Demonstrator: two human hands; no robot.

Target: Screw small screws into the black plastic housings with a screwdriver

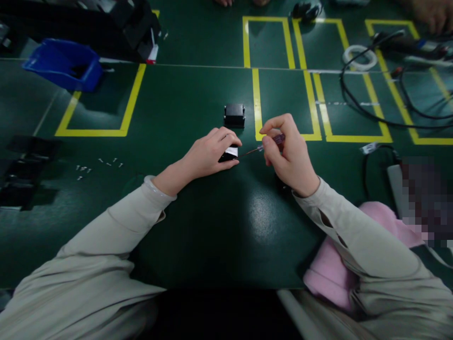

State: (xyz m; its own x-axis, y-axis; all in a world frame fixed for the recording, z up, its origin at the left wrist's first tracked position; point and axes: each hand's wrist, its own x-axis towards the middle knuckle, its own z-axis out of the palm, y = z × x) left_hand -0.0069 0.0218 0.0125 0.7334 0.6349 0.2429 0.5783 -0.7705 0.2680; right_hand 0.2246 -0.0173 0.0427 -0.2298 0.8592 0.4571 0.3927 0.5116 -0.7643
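Observation:
My left hand (218, 150) is closed around a small black box (230, 154) with a white label, holding it down on the green table. Fingers cover most of the box. In my right hand (288, 153) is a thin screwdriver (261, 148) with a clear purplish handle, pinched between thumb and fingers. Its shaft points left, and its tip meets the near right side of the box or ends very close to it. Just beyond my left hand stands a second black box (234, 115) with small screws at its sides. Something dark, partly hidden, lies under my right wrist.
Several small screws (83, 168) lie loose at the left, near black parts (26, 172). A blue bin (63, 63) sits at the back left beside black equipment (116, 28). Cables (354, 101), a white tape ring (360, 57) and a pink cloth item (334, 278) occupy the right. Other people's hands (433, 16) show at the far edge.

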